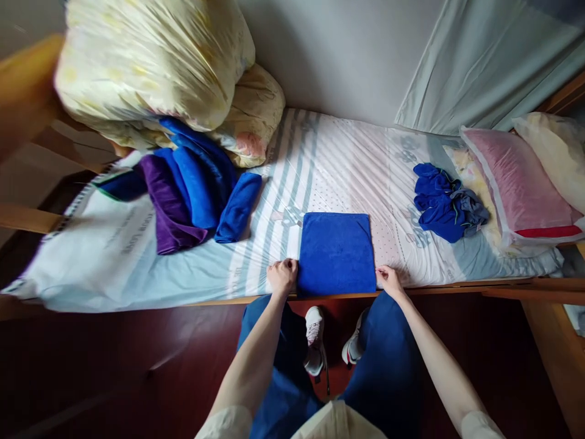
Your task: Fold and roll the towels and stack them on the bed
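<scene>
A blue towel (pixel 336 253) lies folded in a flat square on the bed's near edge, right in front of me. My left hand (pixel 282 275) is closed and pinches its near left corner. At the near right corner my right hand (pixel 388 279) grips the towel's edge with its fingers curled. A rolled blue towel (pixel 238 207) lies to the left, beside a heap of blue and purple towels (pixel 183 189). A crumpled pile of blue and grey cloths (pixel 445 204) sits to the right.
A striped sheet covers the mattress (pixel 320 158), which has a wooden frame (pixel 503 289). Bagged yellow bedding (pixel 155 67) is stacked at the left end, pink and cream pillows (pixel 521 183) at the right. A curtain (pixel 484 61) hangs behind. My feet stand on dark red floor.
</scene>
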{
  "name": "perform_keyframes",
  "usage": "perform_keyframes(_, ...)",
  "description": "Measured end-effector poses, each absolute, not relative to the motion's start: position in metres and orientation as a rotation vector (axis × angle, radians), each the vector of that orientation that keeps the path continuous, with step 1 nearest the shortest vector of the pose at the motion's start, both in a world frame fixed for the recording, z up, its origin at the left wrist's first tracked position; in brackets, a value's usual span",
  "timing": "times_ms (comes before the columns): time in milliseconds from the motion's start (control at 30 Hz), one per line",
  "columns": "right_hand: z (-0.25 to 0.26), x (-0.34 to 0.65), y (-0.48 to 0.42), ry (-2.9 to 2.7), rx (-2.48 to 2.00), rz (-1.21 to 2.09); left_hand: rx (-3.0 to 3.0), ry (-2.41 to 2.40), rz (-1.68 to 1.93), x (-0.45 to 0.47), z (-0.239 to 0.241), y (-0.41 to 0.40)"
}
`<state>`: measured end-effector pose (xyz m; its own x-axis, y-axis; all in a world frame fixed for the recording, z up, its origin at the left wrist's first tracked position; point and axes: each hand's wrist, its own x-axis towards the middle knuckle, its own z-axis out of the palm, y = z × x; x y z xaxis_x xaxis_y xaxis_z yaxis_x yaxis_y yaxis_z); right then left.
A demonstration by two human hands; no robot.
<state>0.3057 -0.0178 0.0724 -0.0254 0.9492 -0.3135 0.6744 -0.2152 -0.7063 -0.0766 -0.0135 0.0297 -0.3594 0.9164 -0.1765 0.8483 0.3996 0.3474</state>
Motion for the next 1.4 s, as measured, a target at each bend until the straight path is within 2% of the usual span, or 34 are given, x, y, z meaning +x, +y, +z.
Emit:
perform_keyframes(200,0.056,0.279,0.083,-1.693,-1.808,1.003,1.388,2.43,0.535,-0.072,0.006,-0.021)
perform_keyframes(333,0.044,0.262,0.159,-1.814,-1.834,0.819,1.417,2.418,0.535,-0.075,0.003,-0.023)
perform_keyframes(467,0.037,0.26,0.194,-1.919,-1.865,0.793,1.412,2.431,0.498,-0.076,0.003,-0.023)
perform_keyframes(700,0.037,0.268,0.211,-1.881,-1.926,0.87,1.411,2.407,0.563,-0.077,0.0,-0.024)
perform_keyframes(967,0.018,0.267,0.221,-1.797,-1.859,0.732,1.496,2.407,0.735,-0.079,-0.005,-0.025)
perform_keyframes(1133,-0.001,0.253,0.203,-1.73,-1.837,0.566,1.508,2.424,0.688,-0.078,-0.002,-0.026)
perform_keyframes(1267,-0.012,0.243,0.189,-1.709,-1.759,0.365,1.408,2.438,0.687,-0.078,0.006,-0.027)
perform_keyframes(1400,-0.018,0.242,0.189,-1.678,-1.669,0.348,1.129,2.4,0.829,-0.089,0.02,-0.006)
